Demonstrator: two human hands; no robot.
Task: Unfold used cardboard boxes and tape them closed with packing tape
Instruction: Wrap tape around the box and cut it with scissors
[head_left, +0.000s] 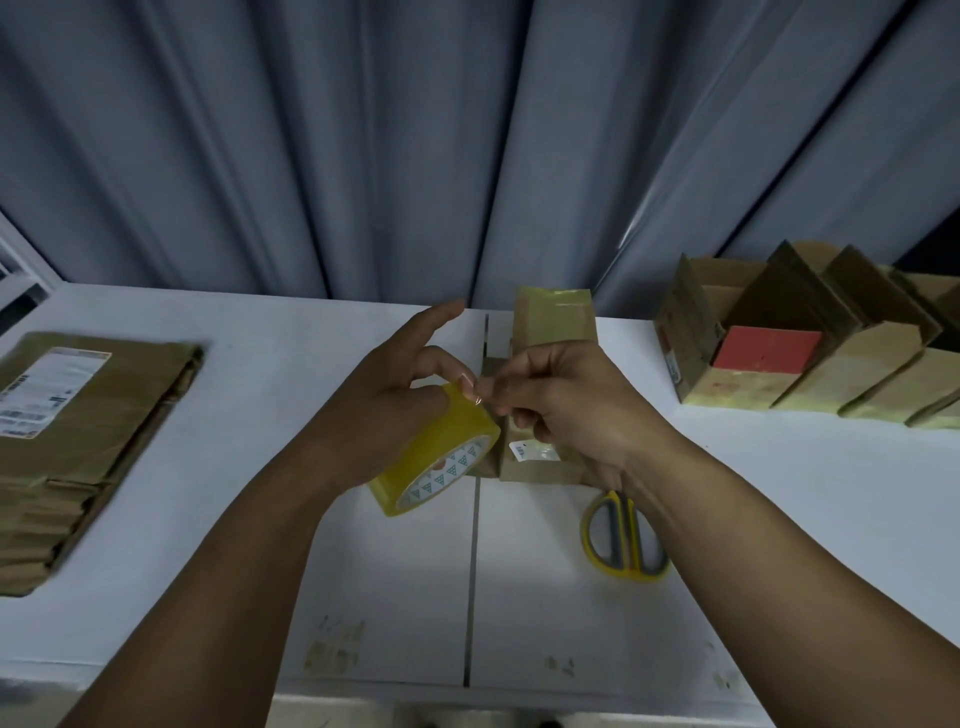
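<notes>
Left hand (384, 395) gripped the tape roll (441, 452), right hand (566, 410) pinched its edge; scissors (623, 540) lay beside on the white desk (260, 415).

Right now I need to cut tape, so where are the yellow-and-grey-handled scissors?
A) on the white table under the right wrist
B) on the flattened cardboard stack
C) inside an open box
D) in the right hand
A: the yellow-and-grey-handled scissors lie on the white table below the right wrist, while the left hand and right hand are both on the yellow tape roll.
</notes>
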